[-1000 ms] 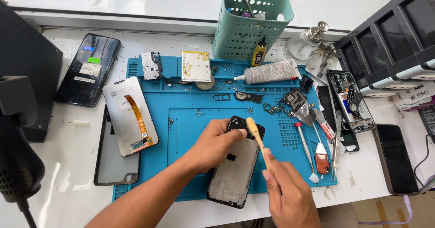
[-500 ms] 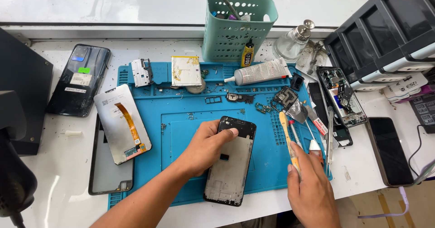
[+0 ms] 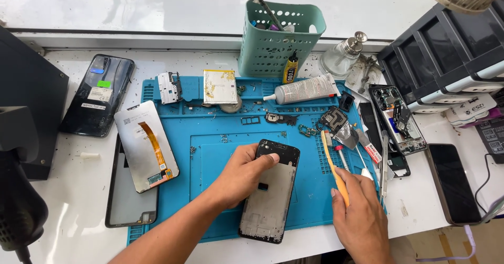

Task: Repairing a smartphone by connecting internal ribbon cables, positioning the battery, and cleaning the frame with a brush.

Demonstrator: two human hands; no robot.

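Observation:
My left hand (image 3: 242, 173) presses down on a black phone frame (image 3: 270, 198) that lies on the blue repair mat (image 3: 210, 143). My right hand (image 3: 362, 219) holds an orange toothbrush (image 3: 333, 164) by its handle. The brush head rests low over the mat's right side, next to loose tools and small parts. A replacement screen with an orange flex cable (image 3: 146, 144) lies at the mat's left edge.
A teal basket (image 3: 278, 38) with tools stands at the back, a white glue tube (image 3: 304, 90) in front of it. A black drawer unit (image 3: 446, 64) stands at right. Phones (image 3: 97, 93) (image 3: 452, 182) and an opened phone (image 3: 397, 118) lie around the mat. A glass bottle (image 3: 341, 56) stands nearby.
My right hand has carried the toothbrush from over the phone frame to the right side of the mat and lowered it. My left hand stayed on the frame.

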